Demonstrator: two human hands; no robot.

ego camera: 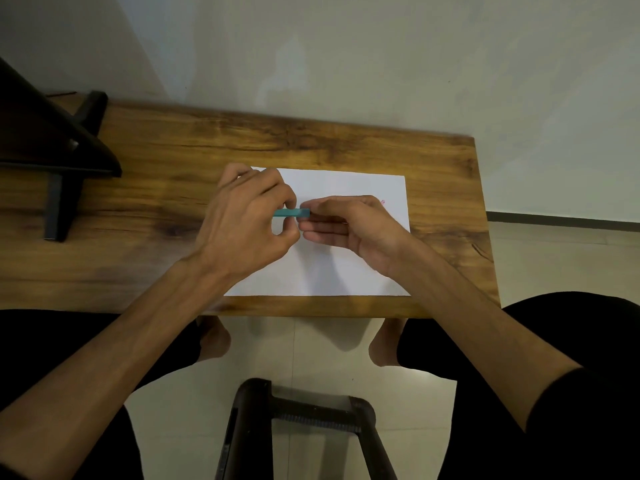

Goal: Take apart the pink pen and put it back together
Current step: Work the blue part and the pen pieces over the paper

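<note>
Hands (298, 220) seemingly pinching teal piece (292, 212) between.

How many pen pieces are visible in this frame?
1: a teal piece held between the left hand and right hand, above the paper. Others may be hidden inside the hands.

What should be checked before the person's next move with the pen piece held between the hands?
1. Left hand grips the teal piece: ok, fingertips pinch its left end.
2. Right hand grips it too: ok, fingers close on its right end.
3. Work is held over the white paper: ok.
4. Paper lies flat on the wooden table: ok.
5. Other pen parts accounted for: cannot tell; only a small pink bit shows past the right hand.
6. Piece is pink as the task says: not ok, it looks teal.
</note>
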